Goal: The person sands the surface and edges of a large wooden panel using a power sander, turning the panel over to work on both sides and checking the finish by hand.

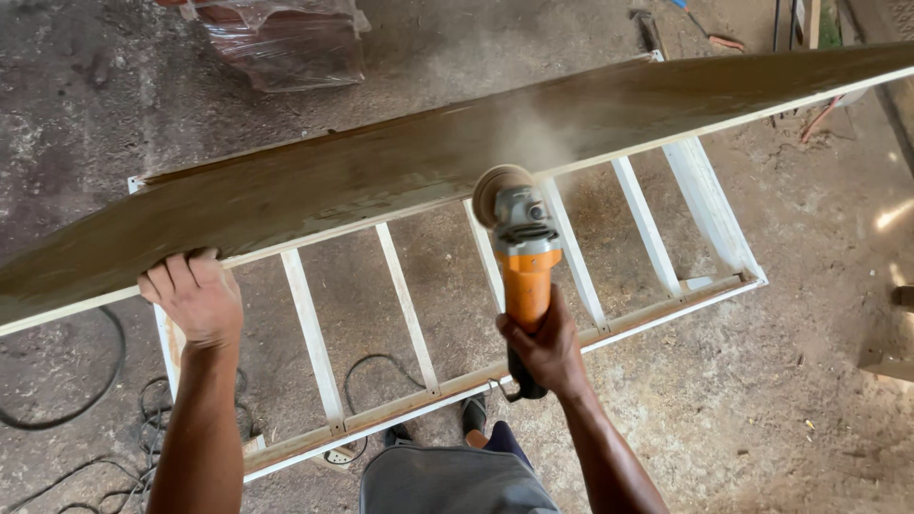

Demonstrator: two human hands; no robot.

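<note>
A: Right hand [545, 345]?

B: Closed around the orange handle of an angle grinder [519, 249], fingers wrapped, knuckles up. The tool runs straight away from the hand; its grey head and tan sanding disc sit at the far end, the disc touching the near edge of the long wooden board [400, 167]. A pale dust haze hangs just beyond the disc.

A: Left hand [193, 296]?

B: Clamped on the same board's near edge, fingers curled over the top face, thumb side underneath as far as I can tell. It sits well apart from the grinder, off to the left of it.

A: Board position?

B: Crosses the whole view on a slant, beyond both hands, resting above a white slatted wooden frame [657, 238].

A: Surroundings?

B: Black cables [57, 419] coil on the dusty floor [781, 400] left of the left arm. A plastic-wrapped bundle [286, 43] lies far beyond the board.
</note>
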